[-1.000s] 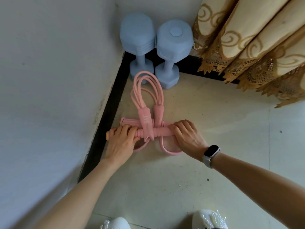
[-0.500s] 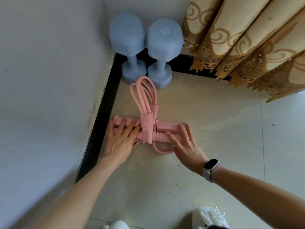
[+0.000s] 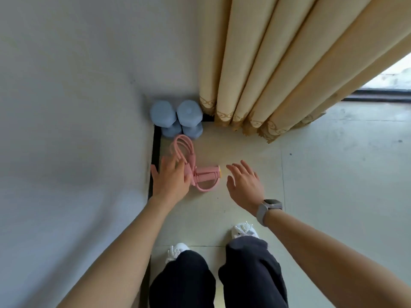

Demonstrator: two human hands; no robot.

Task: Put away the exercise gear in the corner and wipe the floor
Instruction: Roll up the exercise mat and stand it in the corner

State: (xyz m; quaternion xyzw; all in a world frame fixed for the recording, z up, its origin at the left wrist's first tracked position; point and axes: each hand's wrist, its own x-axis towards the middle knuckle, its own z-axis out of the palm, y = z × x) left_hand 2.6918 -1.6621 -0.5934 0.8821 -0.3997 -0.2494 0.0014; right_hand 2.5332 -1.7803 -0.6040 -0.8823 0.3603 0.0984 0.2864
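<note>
Centrally, the pink rubber pedal resistance band [image 3: 195, 172] lies on the pale tiled floor [image 3: 311, 174]; handle axis runs left-right, tube loops point up-frame toward two blue upright dumbbells [image 3: 176, 121]. Left hand [image 3: 172, 180] and right hand [image 3: 244, 185] are spread, holding nothing.

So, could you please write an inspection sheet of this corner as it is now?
Surface: pale tiled floor, a few dark specks.
Job's things: two blue dumbbells upright in the corner, side by side; pink resistance-band pedal puller lying on the floor in front of them.
Clutter: nothing seen.
Hands: left hand open, over the puller's left end, contact unclear; right hand open, apart from it.
Cables: nothing seen.
Surroundings: grey wall, black skirting, beige curtain, smartwatch on the right wrist.
</note>
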